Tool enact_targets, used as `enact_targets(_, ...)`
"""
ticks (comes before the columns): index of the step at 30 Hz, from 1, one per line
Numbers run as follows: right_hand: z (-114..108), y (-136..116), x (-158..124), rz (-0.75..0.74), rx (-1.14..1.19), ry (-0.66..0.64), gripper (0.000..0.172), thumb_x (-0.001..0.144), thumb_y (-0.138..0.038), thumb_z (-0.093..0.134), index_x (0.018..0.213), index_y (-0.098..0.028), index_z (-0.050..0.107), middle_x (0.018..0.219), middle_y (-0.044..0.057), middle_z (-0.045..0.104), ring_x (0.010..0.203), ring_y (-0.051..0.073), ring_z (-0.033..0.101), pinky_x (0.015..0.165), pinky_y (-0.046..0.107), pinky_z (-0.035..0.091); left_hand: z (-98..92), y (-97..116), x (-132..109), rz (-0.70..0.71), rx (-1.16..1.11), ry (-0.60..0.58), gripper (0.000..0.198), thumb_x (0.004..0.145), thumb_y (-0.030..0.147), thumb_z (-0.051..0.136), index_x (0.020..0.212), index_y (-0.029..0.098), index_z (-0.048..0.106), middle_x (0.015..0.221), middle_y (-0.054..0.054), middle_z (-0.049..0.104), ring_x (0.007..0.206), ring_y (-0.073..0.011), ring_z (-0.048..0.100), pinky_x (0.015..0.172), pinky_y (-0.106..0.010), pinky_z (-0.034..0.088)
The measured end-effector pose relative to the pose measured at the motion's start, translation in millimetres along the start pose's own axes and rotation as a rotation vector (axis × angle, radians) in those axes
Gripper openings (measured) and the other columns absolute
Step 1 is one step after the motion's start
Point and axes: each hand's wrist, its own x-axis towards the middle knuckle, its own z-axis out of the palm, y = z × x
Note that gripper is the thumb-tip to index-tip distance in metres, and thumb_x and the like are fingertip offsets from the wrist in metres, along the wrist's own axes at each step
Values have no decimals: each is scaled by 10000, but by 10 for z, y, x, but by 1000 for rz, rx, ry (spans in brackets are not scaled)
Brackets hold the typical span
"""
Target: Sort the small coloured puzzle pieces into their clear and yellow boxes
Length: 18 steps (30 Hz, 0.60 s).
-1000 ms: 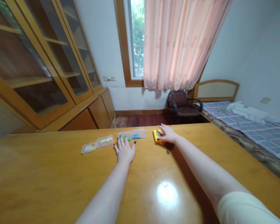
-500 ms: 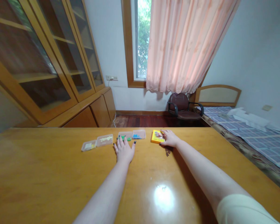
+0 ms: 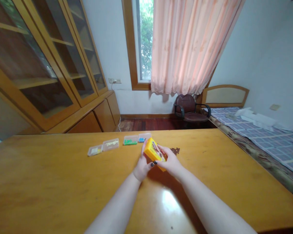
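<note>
A yellow box (image 3: 151, 150) with a printed picture on its face is held up off the table, tilted, between both my hands. My left hand (image 3: 142, 165) grips its left side, thumb toward the near edge. On the other side my right hand (image 3: 170, 162) has its fingers closed on the box, the thumb at its near edge. Small brown pieces (image 3: 175, 151) lie loose on the table just past my right hand. Beyond my left hand sit a clear tray with green pieces (image 3: 130, 142) and a clear tray with blue pieces (image 3: 142, 139), the latter partly hidden.
Farther left on the wooden table (image 3: 63, 175) stand a clear tray with cream pieces (image 3: 110, 144) and another shallow clear tray (image 3: 95, 150). A brown armchair (image 3: 189, 109) is behind the table, a bed (image 3: 254, 126) to the right, and a glass-door cabinet (image 3: 51, 65) to the left.
My right hand has lifted the yellow box off the table and brought it left and nearer. The left hand has come away from the green tray and taken hold of the box.
</note>
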Motion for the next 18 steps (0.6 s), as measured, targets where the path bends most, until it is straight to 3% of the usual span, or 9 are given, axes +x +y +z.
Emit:
enact_targets(3,36,-159,-171,150,174,-83,657,652,-368,690,1255,-182,507,1244,96,560,1140,260,515,1003,450,359,141,143,-106,-67,-306,-9,1015,619,681,601,1396,181,181,1381,-158,383,1234,-271,424,1006,-346,384)
enact_targets(7,-110,-324,-196,259,393,-242,475,726,-422,628,1139,-189,604,1146,71,630,1078,240,561,984,448,375,115,142,-154,-200,-372,40,805,648,593,641,1288,193,360,1314,-138,476,1188,-250,478,982,-340,405)
enact_targets(11,-299,-341,-177,534,575,-278,422,753,-477,560,1041,-177,635,1024,101,672,942,262,620,788,466,498,91,142,-197,-340,-564,81,622,734,507,580,1252,220,391,1214,-98,574,1048,-223,588,876,-348,481)
enact_targets(13,-412,-262,-201,706,744,-234,494,787,-528,461,1078,-153,597,1019,139,666,877,276,641,680,483,523,106,176,-213,-418,-674,167,522,761,486,534,1197,217,438,1115,-75,632,959,-208,630,818,-344,506)
enact_targets(15,-527,-139,-271,784,851,-122,483,811,-513,423,1084,-142,568,985,136,673,844,253,653,677,479,528,129,205,-221,-487,-740,226,430,758,440,533,1116,205,495,1006,-53,671,881,-196,654,769,-336,520)
enact_targets(18,-627,40,-481,754,910,156,354,812,-384,481,1066,-149,556,954,108,681,800,196,664,718,405,534,194,195,-220,-547,-768,237,384,734,370,552,1077,198,530,912,-34,689,782,-177,669,706,-320,529)
